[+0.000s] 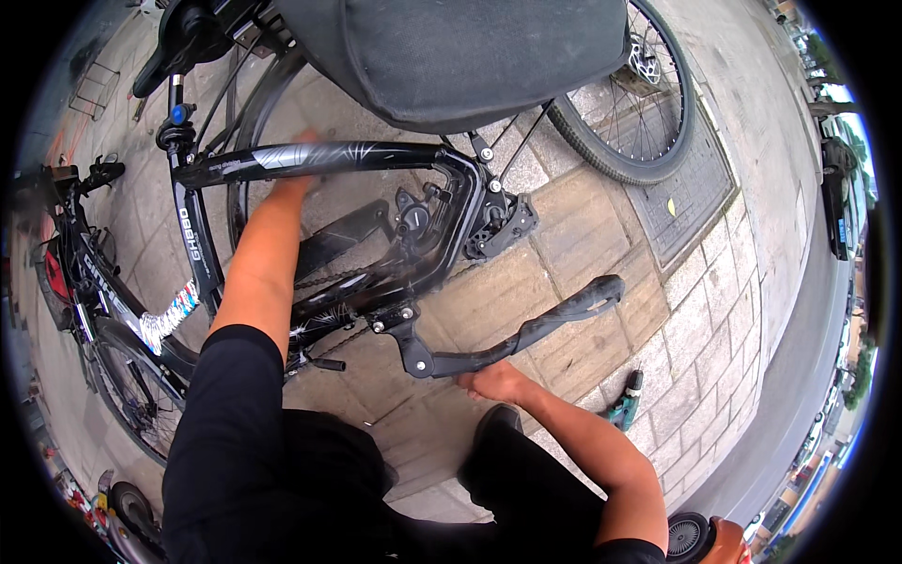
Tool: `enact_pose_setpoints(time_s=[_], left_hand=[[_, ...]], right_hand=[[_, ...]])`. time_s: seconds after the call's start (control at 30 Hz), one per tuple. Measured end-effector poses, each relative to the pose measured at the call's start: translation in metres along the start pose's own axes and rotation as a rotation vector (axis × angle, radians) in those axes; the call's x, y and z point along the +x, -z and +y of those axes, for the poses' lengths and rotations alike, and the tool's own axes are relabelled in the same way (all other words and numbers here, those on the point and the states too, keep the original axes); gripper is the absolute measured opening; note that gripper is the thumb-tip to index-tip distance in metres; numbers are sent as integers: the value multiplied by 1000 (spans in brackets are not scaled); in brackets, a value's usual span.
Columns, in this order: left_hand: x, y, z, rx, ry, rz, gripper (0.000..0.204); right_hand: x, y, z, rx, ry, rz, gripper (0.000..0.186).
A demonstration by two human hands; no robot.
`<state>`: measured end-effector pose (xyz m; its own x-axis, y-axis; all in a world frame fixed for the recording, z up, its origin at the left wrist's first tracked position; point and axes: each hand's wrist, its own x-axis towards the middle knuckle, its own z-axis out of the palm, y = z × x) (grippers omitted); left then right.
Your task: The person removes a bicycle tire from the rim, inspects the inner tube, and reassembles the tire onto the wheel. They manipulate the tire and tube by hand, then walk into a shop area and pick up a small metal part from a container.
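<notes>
A black bicycle frame (pixel 310 160) with white markings fills the middle. My left arm reaches over it, and my left hand (pixel 308 141) is blurred at the upper tube, its fingers mostly hidden. Inside the frame's rear loop sits a brake caliper (pixel 412 214). A derailleur (pixel 503 227) hangs at the loop's right side. From the lower tube a black kickstand (pixel 526 336) sticks out to the right. Just below it, my right hand (pixel 496 383) is closed with curled fingers; whatever they hold, if anything, is hidden.
A dark grey bag (pixel 451 56) bulges over the frame at the top. Behind it is a spoked wheel (pixel 648 160) by a metal ground cover (pixel 681 202). A green power drill (pixel 625 402) lies on the paving. Another bicycle (pixel 132 329) stands at the left.
</notes>
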<state>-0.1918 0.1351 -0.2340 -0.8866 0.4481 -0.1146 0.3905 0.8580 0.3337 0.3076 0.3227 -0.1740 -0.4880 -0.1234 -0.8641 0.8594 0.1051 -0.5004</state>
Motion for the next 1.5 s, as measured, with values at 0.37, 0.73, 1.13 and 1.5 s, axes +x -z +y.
enact_pose_setpoints(time_s=[0.37, 0.73, 1.13, 1.5], left_hand=[[-58, 9, 47, 337, -135, -330, 37], [-241, 201, 126, -451, -112, -303, 25], [-359, 232, 173, -1443, 40, -474, 28], [-355, 225, 173, -1595, -119, -374, 15]], right_hand=[[-36, -41, -63, -396, 371, -261, 25], [-145, -52, -148, -281, 491, -425, 29], [-152, -41, -202, 481, 930, -116, 26], [-175, -42, -202, 559, 969, -171, 21]])
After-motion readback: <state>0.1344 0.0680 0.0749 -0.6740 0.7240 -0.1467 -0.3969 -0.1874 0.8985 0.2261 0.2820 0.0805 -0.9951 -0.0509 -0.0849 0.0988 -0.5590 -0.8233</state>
